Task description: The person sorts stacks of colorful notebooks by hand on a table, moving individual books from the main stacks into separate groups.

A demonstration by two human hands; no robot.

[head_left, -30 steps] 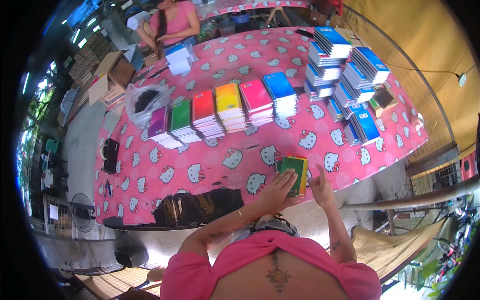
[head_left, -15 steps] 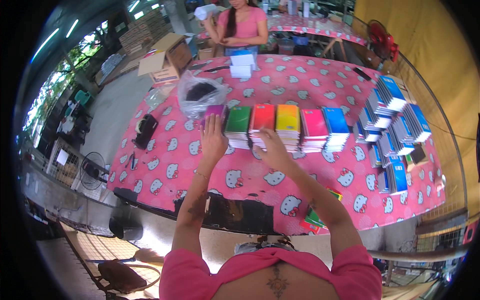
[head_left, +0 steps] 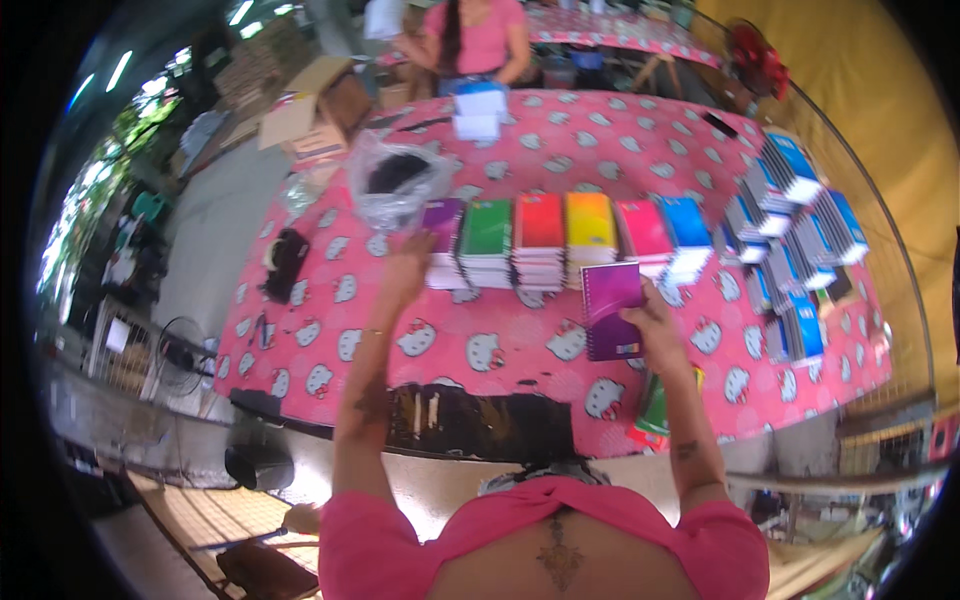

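Note:
My right hand (head_left: 655,325) is closed on the right edge of a purple spiral notebook (head_left: 612,310), held above the table in front of the yellow and pink stacks. At the left end of the row, my left hand (head_left: 408,262) is beside the purple notebook stack (head_left: 443,225), its slightly blurred fingers stretched out against it. Rightward from there stand stacks of green (head_left: 487,228), red (head_left: 539,222), yellow (head_left: 590,222), pink (head_left: 643,228) and blue (head_left: 685,222) notebooks. Under my right forearm lie a few loose notebooks (head_left: 655,408), partly hidden.
A pink patterned cloth covers the table (head_left: 480,350). Many blue-covered notebooks (head_left: 800,250) are piled at the right. A clear plastic bag (head_left: 385,205), a black tape dispenser (head_left: 287,262) and an open carton (head_left: 340,105) are leftward. Another person (head_left: 475,40) stands across the table.
My right hand has moved rightward from the red stack and now holds a purple notebook. My left hand has slid from the purple stack's top to its left side.

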